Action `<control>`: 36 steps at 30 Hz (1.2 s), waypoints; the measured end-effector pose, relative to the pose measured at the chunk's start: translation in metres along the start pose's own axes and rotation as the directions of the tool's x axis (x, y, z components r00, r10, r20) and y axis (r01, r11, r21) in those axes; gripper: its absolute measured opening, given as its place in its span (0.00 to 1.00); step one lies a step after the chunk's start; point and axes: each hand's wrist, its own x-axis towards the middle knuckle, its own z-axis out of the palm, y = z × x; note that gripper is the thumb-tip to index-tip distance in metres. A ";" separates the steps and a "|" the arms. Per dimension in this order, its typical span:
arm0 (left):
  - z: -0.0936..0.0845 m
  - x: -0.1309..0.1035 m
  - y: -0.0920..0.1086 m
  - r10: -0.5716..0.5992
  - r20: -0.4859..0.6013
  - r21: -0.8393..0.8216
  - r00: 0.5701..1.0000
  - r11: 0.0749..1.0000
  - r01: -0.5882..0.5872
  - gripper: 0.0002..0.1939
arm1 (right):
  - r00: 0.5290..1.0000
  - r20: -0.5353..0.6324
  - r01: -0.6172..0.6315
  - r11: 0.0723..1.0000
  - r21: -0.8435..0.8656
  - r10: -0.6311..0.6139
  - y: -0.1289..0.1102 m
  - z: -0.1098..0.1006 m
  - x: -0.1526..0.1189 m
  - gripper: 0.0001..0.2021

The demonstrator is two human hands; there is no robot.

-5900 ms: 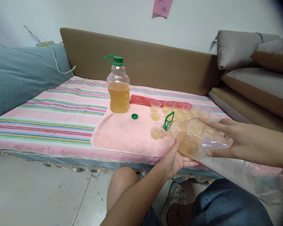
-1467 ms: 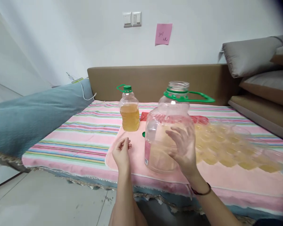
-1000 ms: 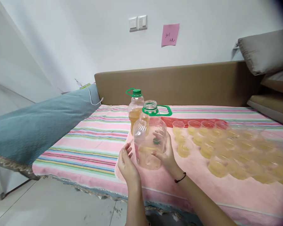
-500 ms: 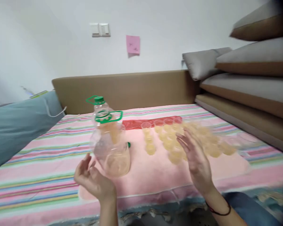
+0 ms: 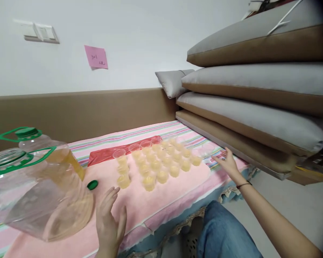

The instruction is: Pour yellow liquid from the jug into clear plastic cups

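Note:
Several clear cups of pale yellow liquid (image 5: 155,165) stand in rows on a pink cloth (image 5: 150,204). My left hand (image 5: 110,218) is raised, fingers apart and holding nothing, between the jug and the near-left cups. Out past the right end of the rows, my right hand (image 5: 228,164) is spread near a clear plastic bag (image 5: 204,149), with nothing seen in it. An uncapped clear jug (image 5: 43,200) with a green handle is at the left. Behind it stands a capped jug (image 5: 70,157) holding amber liquid. A green cap (image 5: 92,185) lies beside the jugs.
A red plastic sheet (image 5: 104,154) lies behind the cups. Large grey and brown cushions (image 5: 253,79) are stacked at the right. A brown backboard (image 5: 97,111) runs along the wall, under a pink note (image 5: 96,57). My knee (image 5: 226,229) is at the bed's front edge.
The view has turned right, so the jugs and cups appear further left. My right hand has moved from over the cups to beyond their right end. Both hands remain open.

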 end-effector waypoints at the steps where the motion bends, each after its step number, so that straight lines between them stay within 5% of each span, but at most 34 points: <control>1: 0.002 0.000 -0.002 -0.017 0.004 0.013 1.000 1.000 0.017 0.22 | 0.999 0.029 -0.016 1.000 -0.006 0.016 0.008 0.003 0.008 0.21; 11: 0.003 0.006 -0.014 -0.103 -0.040 0.140 0.994 0.984 0.108 0.19 | 0.998 0.065 0.001 0.998 0.068 -0.005 0.027 0.045 0.028 0.20; 15: -0.006 0.004 -0.015 -0.102 -0.052 0.159 0.993 0.981 0.109 0.12 | 0.994 -0.043 0.103 0.991 0.083 -0.099 0.004 0.029 0.023 0.50; 18: -0.015 0.002 -0.014 -0.104 -0.088 0.159 0.991 0.980 0.117 0.07 | 0.977 -0.087 0.205 0.970 0.128 -0.195 -0.033 0.017 0.007 0.59; 22: -0.028 0.003 -0.009 -0.273 -0.195 0.137 0.942 0.943 0.302 0.08 | 0.918 -0.009 0.379 0.873 0.306 -0.396 -0.095 0.026 -0.052 0.49; 26: -0.039 0.004 -0.005 -0.377 -0.292 0.022 0.879 0.916 0.400 0.10 | 0.865 0.329 0.199 0.861 0.467 -0.379 -0.138 0.065 -0.147 0.43; 32: -0.052 -0.007 -0.009 -0.347 -0.400 -0.007 0.848 0.927 0.376 0.07 | 0.688 0.683 -0.115 0.892 0.437 -0.246 -0.128 0.149 -0.264 0.43; 36: -0.061 -0.014 -0.013 -0.348 -0.415 0.000 0.841 0.924 0.382 0.07 | 0.654 0.723 -0.144 0.902 0.406 -0.221 -0.112 0.186 -0.297 0.42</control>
